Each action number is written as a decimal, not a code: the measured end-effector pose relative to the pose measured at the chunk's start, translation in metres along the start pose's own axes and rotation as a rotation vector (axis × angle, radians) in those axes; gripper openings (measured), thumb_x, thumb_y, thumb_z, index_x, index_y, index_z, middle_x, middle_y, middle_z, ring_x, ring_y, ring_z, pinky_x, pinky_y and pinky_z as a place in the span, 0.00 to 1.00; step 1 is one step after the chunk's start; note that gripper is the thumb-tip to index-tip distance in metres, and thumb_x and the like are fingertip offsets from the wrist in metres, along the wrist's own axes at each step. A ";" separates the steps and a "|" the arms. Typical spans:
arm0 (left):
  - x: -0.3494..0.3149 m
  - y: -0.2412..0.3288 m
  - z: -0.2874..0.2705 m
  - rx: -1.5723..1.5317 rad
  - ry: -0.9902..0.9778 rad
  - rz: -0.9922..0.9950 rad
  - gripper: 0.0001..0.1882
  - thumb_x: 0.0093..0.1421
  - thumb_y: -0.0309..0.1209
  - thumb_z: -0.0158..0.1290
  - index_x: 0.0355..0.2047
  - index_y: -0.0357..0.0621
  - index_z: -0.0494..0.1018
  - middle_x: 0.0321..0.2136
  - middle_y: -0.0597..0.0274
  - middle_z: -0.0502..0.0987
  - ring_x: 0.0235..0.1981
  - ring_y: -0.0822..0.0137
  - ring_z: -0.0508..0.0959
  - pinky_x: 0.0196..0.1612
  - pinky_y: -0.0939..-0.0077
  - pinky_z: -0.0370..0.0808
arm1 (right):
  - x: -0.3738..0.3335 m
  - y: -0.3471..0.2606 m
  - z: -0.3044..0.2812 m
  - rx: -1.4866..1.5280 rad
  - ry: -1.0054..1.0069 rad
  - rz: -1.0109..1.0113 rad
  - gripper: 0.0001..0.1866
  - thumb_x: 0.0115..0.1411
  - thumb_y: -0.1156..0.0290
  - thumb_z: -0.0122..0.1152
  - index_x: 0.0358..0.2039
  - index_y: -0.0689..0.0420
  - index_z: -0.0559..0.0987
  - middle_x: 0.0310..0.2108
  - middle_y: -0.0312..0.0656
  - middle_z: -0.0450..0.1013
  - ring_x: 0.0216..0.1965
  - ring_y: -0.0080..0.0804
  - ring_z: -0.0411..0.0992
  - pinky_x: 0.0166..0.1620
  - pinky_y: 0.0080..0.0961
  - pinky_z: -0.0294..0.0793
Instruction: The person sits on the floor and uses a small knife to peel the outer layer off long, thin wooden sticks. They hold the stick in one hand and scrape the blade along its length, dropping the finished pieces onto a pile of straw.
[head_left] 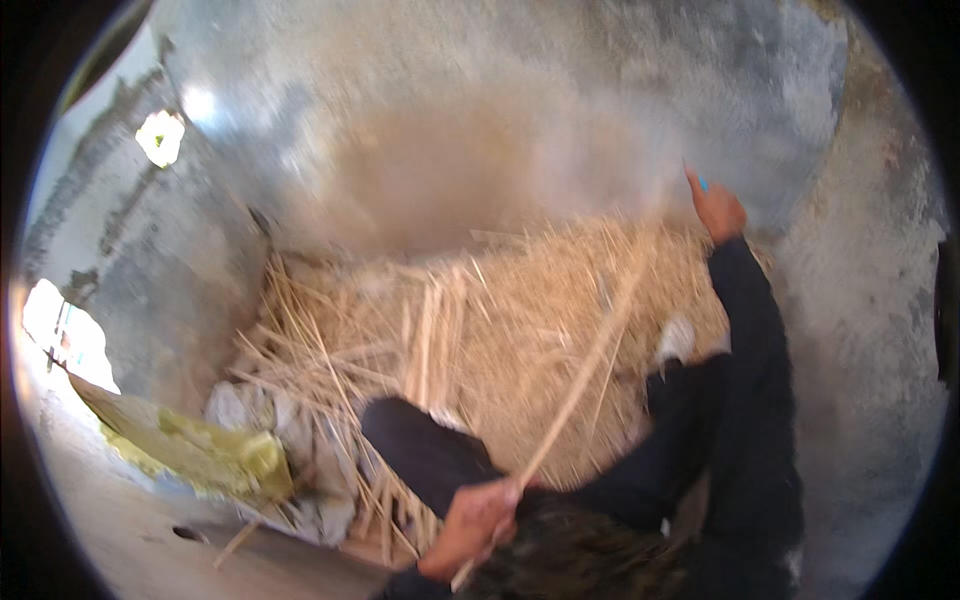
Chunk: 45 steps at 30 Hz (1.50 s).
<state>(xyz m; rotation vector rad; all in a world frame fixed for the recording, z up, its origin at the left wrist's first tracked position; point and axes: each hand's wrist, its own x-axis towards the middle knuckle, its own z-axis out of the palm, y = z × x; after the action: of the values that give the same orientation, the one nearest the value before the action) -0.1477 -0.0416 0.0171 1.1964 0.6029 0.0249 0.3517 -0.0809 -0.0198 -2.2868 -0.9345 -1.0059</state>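
Note:
Low in the head view, my left hand (475, 525) is closed around a long, pale strip of split wood or bamboo (575, 395). The strip slants up and away to the right, its far end blurred. My right hand (718, 210) is raised beyond that end, with the arm stretched forward. Its fingers are closed on a small item showing a bit of blue and a thin, dark tip; its kind is too small to make out. Between my legs and beyond them spreads a heap of straw-coloured shavings (545, 310).
A bundle of flat strips (435, 335) lies left of the shavings, with loose sticks (320, 350) around it. A yellow-green sack (215, 455) rests at the left. A grey wall (700, 90) rises behind; bright openings (160, 138) show on the left.

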 end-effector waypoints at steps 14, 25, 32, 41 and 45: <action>0.069 0.018 0.003 -0.168 0.012 0.328 0.21 0.68 0.34 0.41 0.57 0.34 0.61 0.10 0.74 0.55 0.07 0.82 0.54 0.14 0.87 0.56 | -0.122 -0.143 -0.092 0.651 -0.387 -0.287 0.27 0.58 0.41 0.50 0.21 0.55 0.73 0.13 0.45 0.65 0.15 0.43 0.68 0.20 0.38 0.63; 0.040 0.013 0.003 -0.132 0.033 0.312 0.22 0.67 0.36 0.43 0.56 0.33 0.63 0.09 0.75 0.55 0.05 0.81 0.53 0.16 0.84 0.57 | -0.089 -0.148 -0.115 0.563 -0.193 -0.524 0.29 0.50 0.37 0.56 0.16 0.53 0.69 0.13 0.40 0.66 0.15 0.39 0.68 0.20 0.34 0.63; 0.025 0.006 -0.002 -0.113 -0.010 0.283 0.22 0.67 0.36 0.43 0.56 0.33 0.63 0.09 0.75 0.55 0.07 0.81 0.53 0.16 0.84 0.57 | -0.064 -0.137 -0.121 0.452 -0.051 -0.562 0.31 0.49 0.34 0.55 0.14 0.53 0.67 0.11 0.38 0.63 0.13 0.37 0.66 0.20 0.32 0.62; 0.016 -0.004 -0.006 -0.072 -0.019 0.293 0.21 0.67 0.33 0.43 0.56 0.34 0.63 0.11 0.74 0.57 0.11 0.82 0.55 0.18 0.84 0.58 | -0.030 -0.124 -0.126 0.285 0.108 -0.617 0.33 0.51 0.31 0.50 0.13 0.50 0.66 0.09 0.35 0.62 0.10 0.32 0.64 0.17 0.29 0.58; 0.016 -0.010 -0.002 -0.068 -0.031 0.289 0.20 0.67 0.32 0.42 0.56 0.35 0.63 0.12 0.74 0.57 0.11 0.83 0.55 0.18 0.85 0.57 | -0.025 -0.115 -0.120 0.203 0.049 -0.529 0.34 0.52 0.31 0.47 0.12 0.51 0.64 0.08 0.38 0.59 0.11 0.36 0.64 0.16 0.32 0.59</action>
<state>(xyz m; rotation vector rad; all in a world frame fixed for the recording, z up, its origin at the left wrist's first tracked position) -0.1376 -0.0387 0.0013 1.2074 0.3956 0.2691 0.1999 -0.0926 0.0517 -1.8757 -1.5893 -1.1037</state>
